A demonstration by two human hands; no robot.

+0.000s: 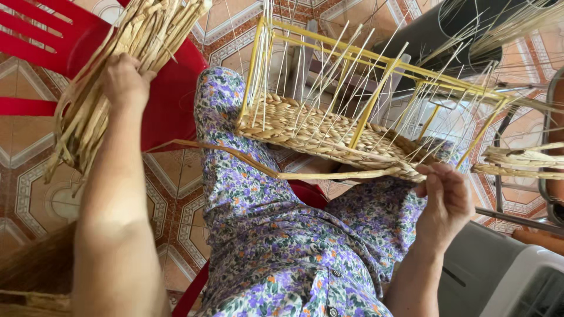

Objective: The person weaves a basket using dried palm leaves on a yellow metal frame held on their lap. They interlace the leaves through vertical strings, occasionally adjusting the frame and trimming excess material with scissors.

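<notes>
A half-woven basket (317,132) of tan straw rests on my lap, built on a yellow wire frame (376,88) with thin white uprights. My right hand (443,199) pinches a long flat straw strand (329,174) at the basket's near right corner; the strand trails left across my flowered clothing. My left hand (122,79) reaches out to the left and grips a thick bundle of dried straw (111,70) lying over a red plastic chair (170,88).
Patterned floor tiles (35,199) lie below. More loose straw (517,161) sticks out at the right, next to a metal frame (546,147). A grey and white plastic box (505,276) sits at the lower right. A dark object with fine fibres (470,23) is at the top right.
</notes>
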